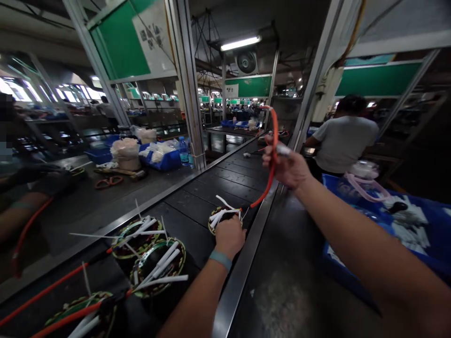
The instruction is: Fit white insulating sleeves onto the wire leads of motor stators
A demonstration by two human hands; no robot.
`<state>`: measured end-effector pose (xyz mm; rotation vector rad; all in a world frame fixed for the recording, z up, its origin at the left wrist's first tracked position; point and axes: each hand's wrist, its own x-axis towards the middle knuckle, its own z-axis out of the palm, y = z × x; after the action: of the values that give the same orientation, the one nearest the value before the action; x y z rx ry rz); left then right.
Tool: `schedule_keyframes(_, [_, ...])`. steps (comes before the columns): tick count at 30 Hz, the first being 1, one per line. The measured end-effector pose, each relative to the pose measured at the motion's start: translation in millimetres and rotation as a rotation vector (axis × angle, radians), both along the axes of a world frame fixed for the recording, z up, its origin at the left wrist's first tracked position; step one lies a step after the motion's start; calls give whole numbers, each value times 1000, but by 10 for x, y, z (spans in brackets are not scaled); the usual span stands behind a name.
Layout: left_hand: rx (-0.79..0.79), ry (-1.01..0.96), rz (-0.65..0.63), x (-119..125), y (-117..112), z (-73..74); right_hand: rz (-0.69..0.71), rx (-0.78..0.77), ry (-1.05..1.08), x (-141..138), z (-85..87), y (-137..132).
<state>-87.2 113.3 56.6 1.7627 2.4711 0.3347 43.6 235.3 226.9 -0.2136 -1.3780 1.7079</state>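
The step in hand looks like handling one wire ring together with its red tube. The ring sits on the dark conveyor, just inside its right edge, with a few white sleeves lying across it. The left hand is closed over the ring's near side, its fingertips hidden. The right hand, raised above the same edge, grips the red tube between thumb and fingers; the tube arches over and drops to the ring's far side, where it seems to be joined. A move from here calls, I judge, for both hands to act together, keeping the tube slack so it does not tug the ring or spill the sleeves.

Three more rings stand near the conveyor's left edge and near end: a far one, a middle one and a near one, each with white sleeves inside or across it.

On the right worktop, a blue bin holds many white pieces, a clear jar with a pink handle, and a small black object. On the left worktop, a smaller blue bin holds plastic bags, between a bag-lined tub and a bottle.
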Motion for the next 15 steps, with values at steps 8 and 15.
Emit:
schedule_keyframes(8, [175, -289, -23, -92, -506, 277, -367, 0, -58, 640, 855, -779])
schedule_keyframes(15, [221, -787, -312, 132, -1206, 609, -300, 62, -51, 1076, 1236, -2020])
